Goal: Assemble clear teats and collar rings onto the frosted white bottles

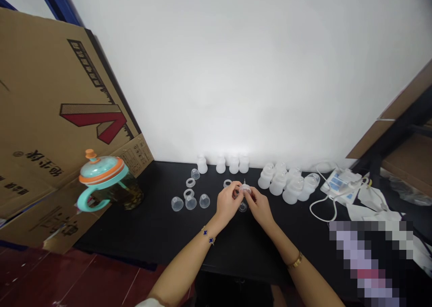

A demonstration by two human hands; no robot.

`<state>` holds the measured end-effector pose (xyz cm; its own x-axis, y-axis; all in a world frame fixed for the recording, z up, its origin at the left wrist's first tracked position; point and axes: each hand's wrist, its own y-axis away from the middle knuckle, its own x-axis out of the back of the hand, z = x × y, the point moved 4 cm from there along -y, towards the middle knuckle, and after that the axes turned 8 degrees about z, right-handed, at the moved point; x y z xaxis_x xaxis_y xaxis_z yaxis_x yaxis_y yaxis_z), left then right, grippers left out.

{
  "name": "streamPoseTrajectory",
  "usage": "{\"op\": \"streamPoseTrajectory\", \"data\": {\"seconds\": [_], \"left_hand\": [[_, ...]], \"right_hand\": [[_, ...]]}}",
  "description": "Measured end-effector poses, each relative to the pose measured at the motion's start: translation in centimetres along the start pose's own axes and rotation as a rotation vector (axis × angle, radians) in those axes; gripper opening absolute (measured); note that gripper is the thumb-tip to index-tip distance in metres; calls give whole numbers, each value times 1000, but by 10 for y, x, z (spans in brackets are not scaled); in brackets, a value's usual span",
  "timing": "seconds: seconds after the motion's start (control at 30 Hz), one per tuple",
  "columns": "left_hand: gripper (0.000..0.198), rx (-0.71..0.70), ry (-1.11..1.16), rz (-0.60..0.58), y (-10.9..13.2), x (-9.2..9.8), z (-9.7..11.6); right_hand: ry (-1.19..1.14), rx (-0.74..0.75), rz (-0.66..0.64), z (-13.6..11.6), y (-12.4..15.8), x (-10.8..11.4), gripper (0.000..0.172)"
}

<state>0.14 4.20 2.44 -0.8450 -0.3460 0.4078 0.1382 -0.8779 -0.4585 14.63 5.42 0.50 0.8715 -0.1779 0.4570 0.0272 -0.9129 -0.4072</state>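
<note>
Over the black table, my left hand (228, 204) and my right hand (259, 208) are closed together on a small whitish bottle collar (245, 188) with a thin tip standing up from it. My fingers hide part of it. Just below my fingertips lies a small see-through part (242, 206), partly covered. Behind my left hand is a white ring (227, 183). To the left lie see-through dome caps, among them a nearer cap (204, 201) and a left cap (177, 204), with another white ring (191, 182) beyond them.
Several white baby bottles (234, 164) stand along the wall. More capped bottles (293, 191) cluster at right, beside a white cable (317, 210) and papers (373, 199). A teal-and-orange lidded jug (104, 181) stands left by a large cardboard box (43, 118). A blurred patch covers the lower right.
</note>
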Motion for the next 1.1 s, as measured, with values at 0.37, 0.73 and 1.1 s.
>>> {"op": "streamPoseTrajectory", "data": {"seconds": [0.37,0.73,1.1], "left_hand": [[22,-40,-6,98,-1,4,1],[24,-4,97,52,-1,0,-3],[31,-18,109,-18,0,-6,-5]], "right_hand": [[-34,-24,1,1,-1,2,40],[-75,-31,3,-2,2,1,37],[-61,-27,13,1,1,0,36]]}}
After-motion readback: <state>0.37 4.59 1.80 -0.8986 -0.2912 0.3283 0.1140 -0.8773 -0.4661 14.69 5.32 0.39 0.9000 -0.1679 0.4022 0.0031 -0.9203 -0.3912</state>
